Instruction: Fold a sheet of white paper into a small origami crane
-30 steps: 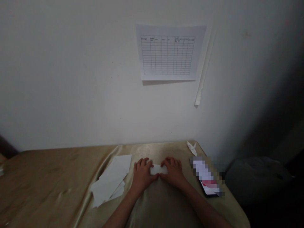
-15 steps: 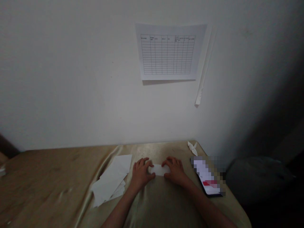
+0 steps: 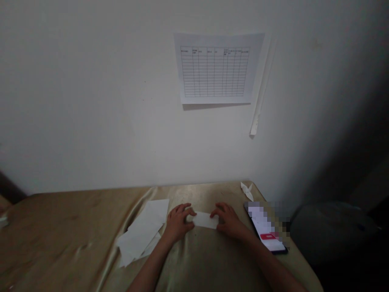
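A small white folded paper (image 3: pixel 205 220) lies between my two hands, low over the cloth. At its left end, my left hand (image 3: pixel 180 221) curls with thumb and index finger at the edge. My right hand (image 3: pixel 229 221) pinches the right end between thumb and index finger, its other fingers bent above. To the left of my left hand sits a loose pile of white paper sheets (image 3: pixel 146 227), fanned over one another.
A phone (image 3: pixel 267 231) with a lit, partly blurred screen lies at right. Behind it rests a small folded white paper piece (image 3: pixel 247 190). The table wears a gold-brown cloth (image 3: pixel 75 231). On the wall hangs a printed table sheet (image 3: pixel 217 69), beside a white strip (image 3: pixel 258 105).
My hands have drawn slightly apart, the right one shifting right. More of the folded paper shows between them, now tilted a little down to the right.
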Motion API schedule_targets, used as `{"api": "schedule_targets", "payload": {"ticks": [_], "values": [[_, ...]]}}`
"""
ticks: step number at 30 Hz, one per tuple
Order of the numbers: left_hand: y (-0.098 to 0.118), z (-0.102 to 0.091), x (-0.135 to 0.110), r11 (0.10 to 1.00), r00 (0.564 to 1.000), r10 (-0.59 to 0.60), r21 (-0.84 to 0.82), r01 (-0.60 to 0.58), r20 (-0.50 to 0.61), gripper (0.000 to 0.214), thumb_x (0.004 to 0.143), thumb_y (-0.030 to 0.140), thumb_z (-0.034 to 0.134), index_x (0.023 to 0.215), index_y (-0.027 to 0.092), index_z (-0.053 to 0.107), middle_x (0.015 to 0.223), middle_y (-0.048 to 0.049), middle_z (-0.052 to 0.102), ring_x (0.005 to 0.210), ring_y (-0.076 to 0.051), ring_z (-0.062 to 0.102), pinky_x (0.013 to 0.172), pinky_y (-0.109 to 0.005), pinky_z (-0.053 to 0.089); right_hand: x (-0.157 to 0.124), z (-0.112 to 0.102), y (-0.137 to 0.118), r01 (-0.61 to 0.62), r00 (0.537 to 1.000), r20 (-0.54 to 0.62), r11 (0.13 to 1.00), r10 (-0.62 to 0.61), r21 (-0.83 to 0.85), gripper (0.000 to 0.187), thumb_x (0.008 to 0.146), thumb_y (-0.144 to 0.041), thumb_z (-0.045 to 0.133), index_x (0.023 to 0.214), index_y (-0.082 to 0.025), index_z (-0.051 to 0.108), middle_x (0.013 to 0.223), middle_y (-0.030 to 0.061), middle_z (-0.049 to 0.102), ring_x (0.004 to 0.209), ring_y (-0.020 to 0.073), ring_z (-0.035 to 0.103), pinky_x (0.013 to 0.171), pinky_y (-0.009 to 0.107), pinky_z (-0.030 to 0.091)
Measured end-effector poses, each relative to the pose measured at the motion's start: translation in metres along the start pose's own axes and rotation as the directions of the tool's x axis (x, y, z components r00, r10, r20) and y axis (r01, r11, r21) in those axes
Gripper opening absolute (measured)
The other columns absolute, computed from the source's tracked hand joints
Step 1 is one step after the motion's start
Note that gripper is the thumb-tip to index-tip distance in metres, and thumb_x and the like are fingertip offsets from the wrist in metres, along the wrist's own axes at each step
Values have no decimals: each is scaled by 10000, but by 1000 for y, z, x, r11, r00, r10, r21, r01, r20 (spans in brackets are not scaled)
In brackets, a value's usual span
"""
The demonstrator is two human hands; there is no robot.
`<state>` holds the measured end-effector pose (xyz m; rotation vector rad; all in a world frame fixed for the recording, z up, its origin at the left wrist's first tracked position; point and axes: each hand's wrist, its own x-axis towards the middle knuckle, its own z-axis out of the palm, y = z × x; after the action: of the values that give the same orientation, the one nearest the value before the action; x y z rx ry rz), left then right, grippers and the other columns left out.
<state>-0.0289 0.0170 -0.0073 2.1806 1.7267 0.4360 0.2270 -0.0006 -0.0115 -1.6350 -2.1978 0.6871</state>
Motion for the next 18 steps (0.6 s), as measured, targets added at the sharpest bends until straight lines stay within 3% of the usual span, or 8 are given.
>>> {"api": "schedule_targets", "payload": {"ticks": [5,9,18], "values": [[0,-3,-3,1000,1000,8,8,-8,-8,358,731,233,697,1063,365,722,1468,47,551,1400,-282,410,1143,-493,291,-3,1,-3,6,999,-47,1000,-7,-16,462,756,-156,576,1180,-311,677,1522,30,435,1450,235,310,1188,408,206],[9,0,-6,999,998,21,36,-19,-52,359,701,276,729,1056,330,713,1451,14,562,1389,-294,413,1153,-494,276,-5,4,-14,-34,993,-112,999,32,-23,341,802,-304,638,1139,-307,692,1482,42,473,1421,261,351,1172,415,235],[29,12,-9,994,996,-41,96,49,-84,528,686,495,740,1162,290,639,1478,-71,503,1428,-368,329,1181,-595,154,3,23,-24,-93,984,-159,989,75,-111,411,754,-501,718,1102,-298,634,1478,75,451,1426,326,299,1188,518,127]]}}
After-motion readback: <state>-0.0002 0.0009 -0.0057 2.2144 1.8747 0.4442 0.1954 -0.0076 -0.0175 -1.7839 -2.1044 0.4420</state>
